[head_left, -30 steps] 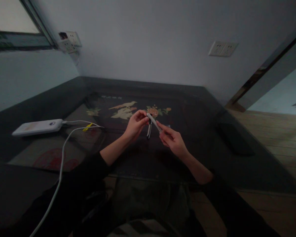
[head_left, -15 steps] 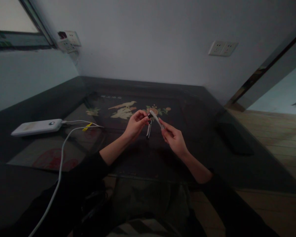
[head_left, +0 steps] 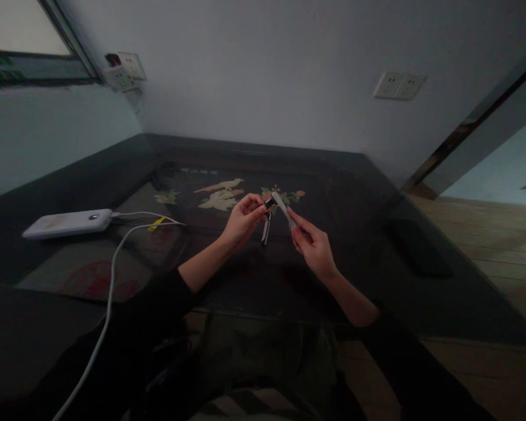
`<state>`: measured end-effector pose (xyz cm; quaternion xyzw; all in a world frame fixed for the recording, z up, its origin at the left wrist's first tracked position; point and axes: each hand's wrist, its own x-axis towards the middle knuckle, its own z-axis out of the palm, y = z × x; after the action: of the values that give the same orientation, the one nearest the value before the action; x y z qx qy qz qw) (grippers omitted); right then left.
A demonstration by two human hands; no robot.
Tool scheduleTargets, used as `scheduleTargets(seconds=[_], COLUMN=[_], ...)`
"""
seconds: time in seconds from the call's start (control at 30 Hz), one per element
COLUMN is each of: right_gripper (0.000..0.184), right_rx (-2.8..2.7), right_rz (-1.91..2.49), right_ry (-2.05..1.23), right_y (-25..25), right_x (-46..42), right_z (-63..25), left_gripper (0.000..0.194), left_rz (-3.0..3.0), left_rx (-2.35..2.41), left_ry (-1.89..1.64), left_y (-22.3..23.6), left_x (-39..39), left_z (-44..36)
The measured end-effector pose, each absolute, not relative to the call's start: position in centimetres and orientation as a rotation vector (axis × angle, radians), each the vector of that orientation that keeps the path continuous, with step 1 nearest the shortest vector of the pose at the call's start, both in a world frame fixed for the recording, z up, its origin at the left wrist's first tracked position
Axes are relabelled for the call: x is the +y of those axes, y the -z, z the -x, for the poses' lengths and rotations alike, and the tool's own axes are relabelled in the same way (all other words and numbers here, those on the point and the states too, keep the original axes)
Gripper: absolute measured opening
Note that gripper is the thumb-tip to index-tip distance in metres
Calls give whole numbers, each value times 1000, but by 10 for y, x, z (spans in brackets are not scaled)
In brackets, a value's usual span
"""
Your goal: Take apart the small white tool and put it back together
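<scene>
While your two hands work apart from each other above the middle of the bench (head_left: 245, 286), a white device (head_left: 67, 224) lies near its left edge, with a pale cable (head_left: 111, 289) running from it, past a yellow tag (head_left: 156, 224), and off over the near edge. Your left hand (head_left: 244, 219) pinches a small dark piece (head_left: 269, 203), with a thin black-and-white strip (head_left: 266, 230) hanging below your fingertips. Next comes a pale flat bar (head_left: 283, 206), its lower end gripped by your right hand (head_left: 313, 241). You have both pieces in hand, so I judge you midway, with the handling unfinished and both yet to be set down; whether bar and dark piece touch, I cannot tell. A dark flat object (head_left: 417, 248) lies near the bench's right edge.
</scene>
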<state>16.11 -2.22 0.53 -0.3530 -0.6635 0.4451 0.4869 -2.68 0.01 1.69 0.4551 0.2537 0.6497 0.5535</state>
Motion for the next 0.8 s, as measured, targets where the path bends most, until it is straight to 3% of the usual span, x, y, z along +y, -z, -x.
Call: scheduleTargets(seconds=[0.5,0.8], right_gripper=[48,45], right_rx=[-1680,-1743], right_rz=[742,853], right_ry=[-1269,-1069], right_y=[-7,-6], right_x=[-28,-26], right_z=[-160,-162], left_gripper=[40,41], left_rz=[-1061,-1081], left_rx=[592,614], left_ry=[-1548,-1559], left_y=[-17,-16], left_x=[0,1], left_z=[28,28])
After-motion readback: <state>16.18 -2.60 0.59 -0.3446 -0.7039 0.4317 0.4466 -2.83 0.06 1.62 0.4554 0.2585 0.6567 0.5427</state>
